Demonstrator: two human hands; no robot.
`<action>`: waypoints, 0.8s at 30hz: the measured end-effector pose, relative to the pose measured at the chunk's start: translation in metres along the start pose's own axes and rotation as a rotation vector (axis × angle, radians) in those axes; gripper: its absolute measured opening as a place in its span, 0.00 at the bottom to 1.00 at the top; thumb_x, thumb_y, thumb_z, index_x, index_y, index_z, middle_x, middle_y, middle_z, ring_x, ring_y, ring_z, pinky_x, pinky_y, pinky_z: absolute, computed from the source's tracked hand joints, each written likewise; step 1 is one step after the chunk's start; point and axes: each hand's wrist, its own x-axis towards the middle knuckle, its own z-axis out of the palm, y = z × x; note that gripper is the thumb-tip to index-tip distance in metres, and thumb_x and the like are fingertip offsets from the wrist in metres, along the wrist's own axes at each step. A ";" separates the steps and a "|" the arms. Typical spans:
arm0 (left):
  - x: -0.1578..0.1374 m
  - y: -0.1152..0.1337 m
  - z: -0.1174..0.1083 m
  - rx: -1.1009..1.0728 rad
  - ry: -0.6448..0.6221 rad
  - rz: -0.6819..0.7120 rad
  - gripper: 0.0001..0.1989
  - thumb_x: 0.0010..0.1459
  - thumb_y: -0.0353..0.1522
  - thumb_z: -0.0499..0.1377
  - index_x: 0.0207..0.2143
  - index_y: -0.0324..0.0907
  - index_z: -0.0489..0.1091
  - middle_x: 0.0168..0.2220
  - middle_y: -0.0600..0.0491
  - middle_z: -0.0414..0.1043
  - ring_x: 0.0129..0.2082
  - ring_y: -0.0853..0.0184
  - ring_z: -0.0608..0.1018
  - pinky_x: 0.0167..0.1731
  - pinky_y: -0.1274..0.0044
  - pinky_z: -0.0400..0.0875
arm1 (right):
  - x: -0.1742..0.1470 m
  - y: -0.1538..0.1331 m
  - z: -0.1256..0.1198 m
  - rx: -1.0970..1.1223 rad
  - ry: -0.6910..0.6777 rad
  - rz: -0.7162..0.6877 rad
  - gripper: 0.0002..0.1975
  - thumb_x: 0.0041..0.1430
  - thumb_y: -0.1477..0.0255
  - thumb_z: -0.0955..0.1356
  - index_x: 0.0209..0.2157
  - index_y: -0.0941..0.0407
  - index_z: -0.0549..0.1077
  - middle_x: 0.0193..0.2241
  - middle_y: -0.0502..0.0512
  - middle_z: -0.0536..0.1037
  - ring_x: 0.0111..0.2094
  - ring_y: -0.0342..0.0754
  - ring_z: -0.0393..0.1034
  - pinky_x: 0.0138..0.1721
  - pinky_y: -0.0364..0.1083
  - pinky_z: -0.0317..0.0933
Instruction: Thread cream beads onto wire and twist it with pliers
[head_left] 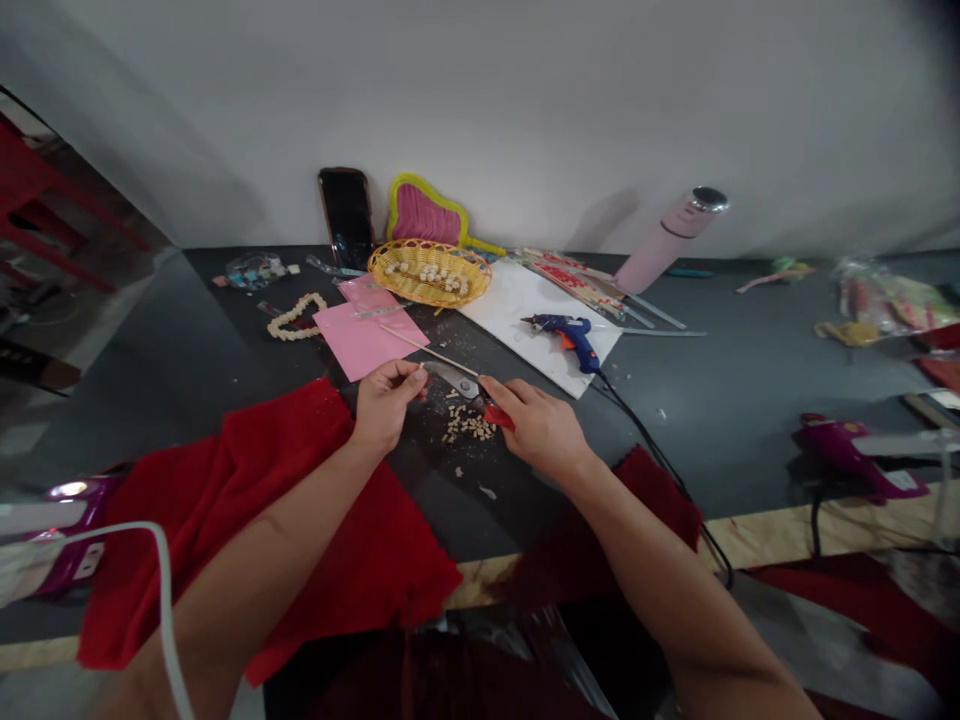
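My left hand point(386, 402) is pinched around a small pale piece point(421, 368), probably wood, close to the blade tips of a pair of red-handled shears point(466, 388). My right hand point(544, 425) is wrapped around the shears' handles. A thin wooden stick point(431, 350) runs from the pink paper toward my right fingertips; whether they touch it I cannot tell. Below the blades lies a heap of short cut stick pieces point(469, 425) on the dark table point(300, 375).
Behind my hands are pink paper point(367, 342), a yellow basket point(431, 290) with small pieces and a heart-shaped frame point(295, 318). A blue glue gun point(571, 338) rests on a white board point(499, 310); its cord runs right. A pink bottle point(667, 245) stands behind. Red cloth point(300, 520) lies front left.
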 end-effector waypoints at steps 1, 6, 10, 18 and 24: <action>0.000 0.000 0.001 -0.010 0.007 -0.007 0.07 0.43 0.31 0.66 0.25 0.38 0.72 0.22 0.56 0.71 0.19 0.76 0.70 0.22 0.83 0.65 | 0.000 -0.001 0.000 -0.009 -0.004 0.007 0.28 0.57 0.75 0.61 0.60 0.51 0.55 0.45 0.56 0.72 0.41 0.48 0.68 0.40 0.44 0.60; -0.003 0.003 0.005 -0.059 0.028 -0.051 0.08 0.42 0.32 0.67 0.24 0.38 0.72 0.21 0.56 0.72 0.18 0.76 0.70 0.20 0.83 0.65 | -0.001 -0.004 -0.003 -0.044 -0.018 0.036 0.28 0.57 0.75 0.61 0.59 0.50 0.55 0.45 0.56 0.72 0.41 0.48 0.68 0.38 0.43 0.60; -0.004 0.005 0.006 -0.078 0.035 -0.066 0.09 0.41 0.32 0.67 0.24 0.38 0.71 0.21 0.56 0.71 0.18 0.77 0.69 0.20 0.84 0.64 | -0.001 -0.005 -0.005 -0.068 -0.040 0.049 0.28 0.57 0.75 0.61 0.60 0.50 0.55 0.45 0.57 0.72 0.41 0.48 0.68 0.37 0.42 0.59; -0.006 0.005 0.009 -0.065 0.033 -0.055 0.09 0.42 0.33 0.67 0.23 0.37 0.71 0.21 0.56 0.70 0.18 0.77 0.69 0.20 0.84 0.64 | 0.000 -0.005 -0.004 -0.099 -0.056 0.053 0.27 0.58 0.74 0.60 0.60 0.49 0.54 0.45 0.56 0.72 0.38 0.47 0.68 0.34 0.43 0.58; -0.005 0.009 0.008 -0.066 0.060 -0.076 0.09 0.42 0.33 0.67 0.23 0.37 0.71 0.22 0.55 0.71 0.19 0.76 0.69 0.20 0.83 0.64 | -0.002 -0.005 -0.003 -0.079 -0.035 0.078 0.28 0.58 0.74 0.60 0.60 0.48 0.54 0.44 0.56 0.72 0.37 0.48 0.69 0.31 0.42 0.58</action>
